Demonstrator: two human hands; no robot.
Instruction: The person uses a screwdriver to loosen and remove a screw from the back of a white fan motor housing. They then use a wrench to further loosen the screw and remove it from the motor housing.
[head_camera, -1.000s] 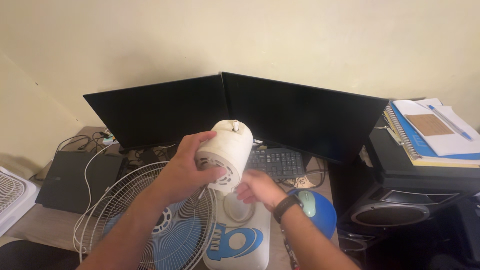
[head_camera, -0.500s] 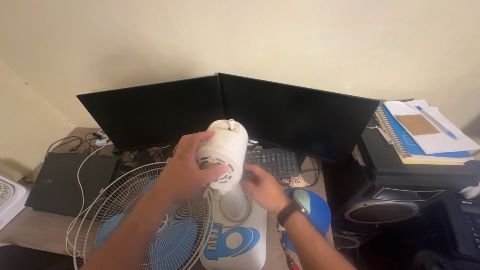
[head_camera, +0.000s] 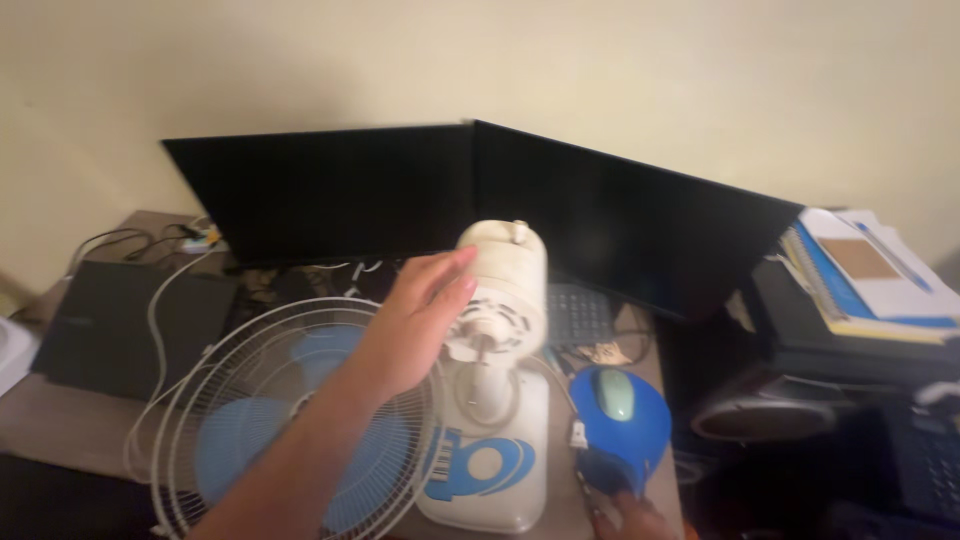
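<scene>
A: One hand on the work. The left hand (head_camera: 415, 325) lies flat against the side of the cream fan motor housing (head_camera: 500, 290), fingers (head_camera: 445, 275) stretched long over the casing, palm pressed in rather than wrapped round it. Reads as steadying, not carrying.

B: Where does the housing sit?

A: Upright on its short neck, on the white fan base (head_camera: 487, 470), mid-desk, just in front of the two dark monitors (head_camera: 480, 205). Bare shaft end faces the camera, so nothing is mounted on the front.

B: And the cage?

A: The wire fan guard (head_camera: 290, 420) with blue blades showing through lies flat on the desk (head_camera: 70, 420) to the left, touching the base, under the forearm (off the motor, then, and parked within reach).

B: Right hand?

A: Barely in view. The right hand (head_camera: 625, 522) shows at the bottom edge, low beside the base and under a blue mouse pad (head_camera: 630, 425) carrying a pale mouse (head_camera: 613, 393). Cannot tell whether it grips anything; too little shows.

B: Surroundings?

A: Keyboard (head_camera: 580, 315) behind the housing, a black flat box (head_camera: 115, 325) far left with a white cable (head_camera: 160, 310) trailing past it, stacked notebooks (head_camera: 870, 275) on dark equipment at right
</scene>
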